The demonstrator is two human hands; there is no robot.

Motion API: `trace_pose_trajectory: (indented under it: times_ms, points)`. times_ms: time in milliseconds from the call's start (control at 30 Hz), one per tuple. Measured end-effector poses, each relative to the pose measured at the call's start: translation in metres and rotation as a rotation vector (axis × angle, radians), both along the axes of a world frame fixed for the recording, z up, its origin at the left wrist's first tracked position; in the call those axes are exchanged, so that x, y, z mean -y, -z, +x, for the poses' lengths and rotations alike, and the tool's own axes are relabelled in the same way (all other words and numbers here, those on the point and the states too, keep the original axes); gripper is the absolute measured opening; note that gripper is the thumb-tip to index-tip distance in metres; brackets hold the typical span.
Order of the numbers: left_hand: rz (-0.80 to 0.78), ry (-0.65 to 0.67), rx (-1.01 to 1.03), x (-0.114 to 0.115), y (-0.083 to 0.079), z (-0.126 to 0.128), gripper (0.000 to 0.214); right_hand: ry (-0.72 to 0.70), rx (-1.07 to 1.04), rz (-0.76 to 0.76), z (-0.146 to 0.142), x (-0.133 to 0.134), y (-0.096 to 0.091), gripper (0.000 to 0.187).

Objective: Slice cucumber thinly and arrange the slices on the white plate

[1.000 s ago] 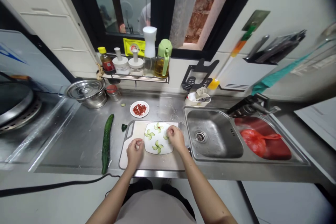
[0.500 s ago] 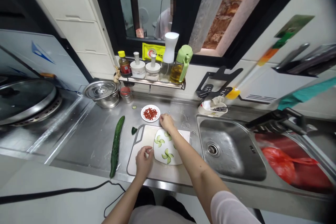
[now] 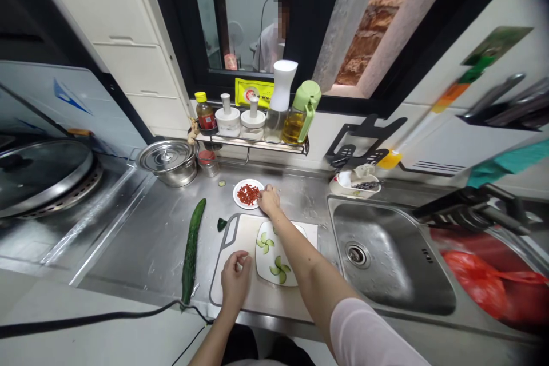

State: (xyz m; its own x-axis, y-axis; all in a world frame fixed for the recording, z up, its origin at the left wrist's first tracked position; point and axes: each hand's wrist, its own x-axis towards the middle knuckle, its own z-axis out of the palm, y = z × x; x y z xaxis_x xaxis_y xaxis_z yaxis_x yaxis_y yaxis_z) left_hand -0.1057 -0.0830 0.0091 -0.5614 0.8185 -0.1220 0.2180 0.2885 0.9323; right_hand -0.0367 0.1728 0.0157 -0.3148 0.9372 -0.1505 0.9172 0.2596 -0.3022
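Observation:
My right hand (image 3: 269,199) reaches forward over the cutting board (image 3: 240,234) to the edge of a small white dish of chopped red chili (image 3: 247,193); its fingers curl at the dish rim, and what they pinch is hidden. My left hand (image 3: 235,275) rests curled on the board beside a square white plate (image 3: 269,260) that carries cucumber slices arranged as pinwheels (image 3: 279,270). A whole cucumber (image 3: 191,247) lies on the steel counter left of the board.
A lidded steel pot (image 3: 169,159) stands at the back left, a rack of condiment bottles (image 3: 253,120) above it. The sink (image 3: 386,257) lies right, a red bag (image 3: 476,280) in the far basin. A black cable (image 3: 86,317) runs along the counter front. Another person shows beyond the window.
My right hand left the plate and moved forward to the chili dish. My left hand stayed on the board. The view shifted left and closer.

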Motion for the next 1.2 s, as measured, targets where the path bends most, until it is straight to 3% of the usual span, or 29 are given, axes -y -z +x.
trace_pose_trajectory:
  times_ms: [633, 1200]
  points:
    - [-0.046, -0.016, 0.007, -0.004, -0.002, 0.000, 0.036, -0.024, -0.008, 0.023, -0.003, -0.004, 0.010, 0.030]
    - [-0.048, 0.000, -0.014, -0.006, -0.007, 0.002, 0.035, 0.108, -0.254, -0.055, 0.006, -0.001, 0.002, 0.024]
